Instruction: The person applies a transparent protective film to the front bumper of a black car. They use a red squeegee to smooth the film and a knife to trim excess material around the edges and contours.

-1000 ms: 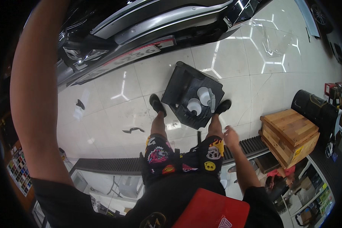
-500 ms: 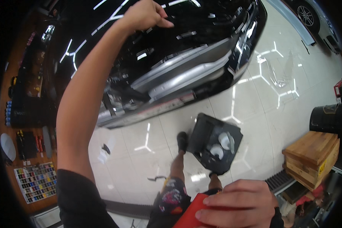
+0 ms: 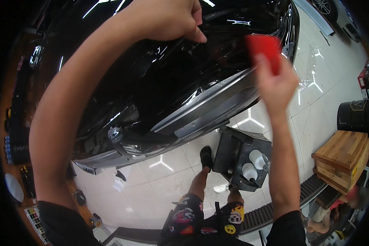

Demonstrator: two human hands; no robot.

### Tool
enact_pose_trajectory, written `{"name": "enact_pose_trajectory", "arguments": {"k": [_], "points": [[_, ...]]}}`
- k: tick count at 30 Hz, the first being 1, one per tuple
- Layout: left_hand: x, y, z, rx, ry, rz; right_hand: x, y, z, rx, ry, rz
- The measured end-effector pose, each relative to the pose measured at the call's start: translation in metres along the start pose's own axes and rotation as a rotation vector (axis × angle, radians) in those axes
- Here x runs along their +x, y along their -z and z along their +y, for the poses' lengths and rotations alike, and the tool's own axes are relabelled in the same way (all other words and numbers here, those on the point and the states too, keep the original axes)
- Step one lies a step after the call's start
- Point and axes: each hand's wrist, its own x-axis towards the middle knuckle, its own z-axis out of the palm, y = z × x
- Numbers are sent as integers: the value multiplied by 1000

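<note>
My right hand (image 3: 278, 88), smeared by motion, grips a flat red squeegee (image 3: 266, 43) over the right side of a black car's glossy front (image 3: 221, 53). Up at the top, my left hand (image 3: 180, 20) is closed in a pinch just above the same black surface. What its fingertips hold, if anything, cannot be made out. Streaks and wrinkled reflections cover the black surface near both hands. Below them lies the car's grey lower front (image 3: 209, 110), with an exposed metal-looking strip.
A black cart (image 3: 242, 143) holding two white containers (image 3: 250, 171) stands by my feet on pale tiles. To the right are a wooden box (image 3: 340, 151) and a black drum (image 3: 356, 117). Tools hang along the left wall. At the lower right a person (image 3: 324, 217) shows.
The right hand has swung up from the lower edge to the car front with the red squeegee. My left hand now appears slightly farther right, still pinched, and the view has shifted.
</note>
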Motion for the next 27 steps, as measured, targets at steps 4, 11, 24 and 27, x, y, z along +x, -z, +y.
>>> {"name": "enact_pose_trajectory", "arguments": {"k": [4,11,24,27], "points": [[-1,2,1,19,16,-25,-9,-12,-58,75,69,20],[5,8,14,70,86,-74,21,23,26,35,-421,-20],[10,10,5,51,-7,-78,35,42,28,-221,-330,27],[14,2,-1,-12,-28,-81,-14,1,-34,13,105,-3]]}}
